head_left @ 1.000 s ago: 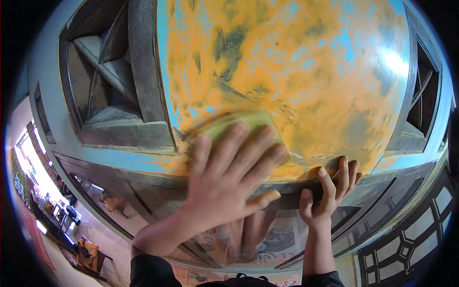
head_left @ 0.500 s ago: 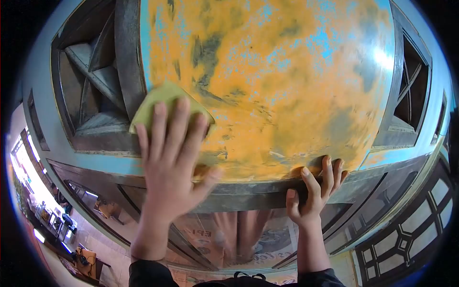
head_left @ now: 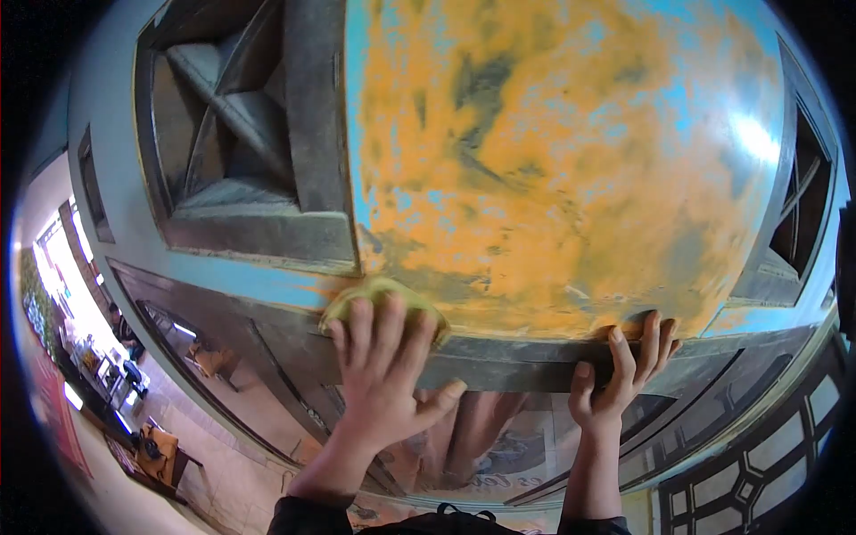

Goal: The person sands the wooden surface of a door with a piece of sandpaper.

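Note:
My left hand (head_left: 382,383) lies with its fingers stretched over a yellow-green piece of sandpaper (head_left: 383,292), holding it pressed against the lower left corner of a patchy panel. Much of the sandpaper is hidden under the fingers. The panel (head_left: 535,205) is orange with blue and dark grey patches. Along its bottom runs a dark wooden rail (head_left: 508,361), which the sandpaper partly overlaps. To the right, my right hand (head_left: 620,379) is open, its spread fingertips resting around the rail and the panel's lower edge, with nothing held.
Dark carved wooden vents (head_left: 254,201) flank the panel. Glass panes (head_left: 526,437) with lettering lie below the rail. A dark lattice with pale panes (head_left: 753,464) stands at lower right. Far to the left are a brown chair (head_left: 159,455) and a bright window (head_left: 64,276).
My left hand has moved the sandpaper down from the panel's left side to its lower corner and the rail. My right hand stays at the lower right edge. The view has shifted left.

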Available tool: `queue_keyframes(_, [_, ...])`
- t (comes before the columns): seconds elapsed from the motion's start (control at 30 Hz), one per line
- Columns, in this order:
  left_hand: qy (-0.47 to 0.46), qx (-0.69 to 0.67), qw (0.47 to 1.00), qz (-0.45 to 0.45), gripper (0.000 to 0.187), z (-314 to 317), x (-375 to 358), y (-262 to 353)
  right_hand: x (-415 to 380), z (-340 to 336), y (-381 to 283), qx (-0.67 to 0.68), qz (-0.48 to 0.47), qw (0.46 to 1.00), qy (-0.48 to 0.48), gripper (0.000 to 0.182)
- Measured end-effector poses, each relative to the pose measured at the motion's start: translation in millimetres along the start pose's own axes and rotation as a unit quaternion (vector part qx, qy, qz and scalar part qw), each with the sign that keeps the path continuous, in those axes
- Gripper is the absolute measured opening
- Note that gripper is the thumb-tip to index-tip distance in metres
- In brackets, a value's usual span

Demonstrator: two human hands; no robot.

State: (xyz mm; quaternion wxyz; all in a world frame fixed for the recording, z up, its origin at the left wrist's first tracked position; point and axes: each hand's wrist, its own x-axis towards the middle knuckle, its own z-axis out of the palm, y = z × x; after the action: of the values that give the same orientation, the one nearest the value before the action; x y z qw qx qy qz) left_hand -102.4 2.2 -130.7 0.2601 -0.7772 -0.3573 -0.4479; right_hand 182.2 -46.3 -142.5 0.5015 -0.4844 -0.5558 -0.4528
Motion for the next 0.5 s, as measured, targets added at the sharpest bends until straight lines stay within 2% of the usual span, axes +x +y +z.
queue_keyframes(0.07, [0.05,-0.048,0.995,-0.076,0.087,-8,6,-20,0,1,0,-0.005,-0.001,1.0,0.002,0.04])
queue_keyframes(0.1, [0.051,-0.043,0.994,-0.085,0.089,-12,8,-25,-1,0,0,-0.007,-0.004,1.0,-0.004,0.042])
queue_keyframes(0.23, [-0.005,0.009,0.999,0.044,0.089,-1,-6,-7,9,-2,-18,0.003,0.015,1.0,0.0,0.046])
queue_keyframes(0.33, [-0.001,0.012,0.998,-0.066,0.087,-19,-2,-37,13,-5,-26,0.009,0.013,1.0,-0.015,0.047])
queue_keyframes(0.37, [0.052,-0.005,0.993,-0.105,0.087,-23,1,-53,13,-4,-27,0.022,0.009,1.0,-0.013,0.047])
queue_keyframes(0.43, [0.078,-0.027,0.989,-0.124,0.086,-20,-7,-61,9,-1,-28,0.053,0.005,0.998,-0.012,0.047])
queue_keyframes(0.5, [0.081,-0.019,0.99,-0.116,0.084,-11,-17,-55,3,5,-31,0.025,0.001,1.0,-0.01,0.047])
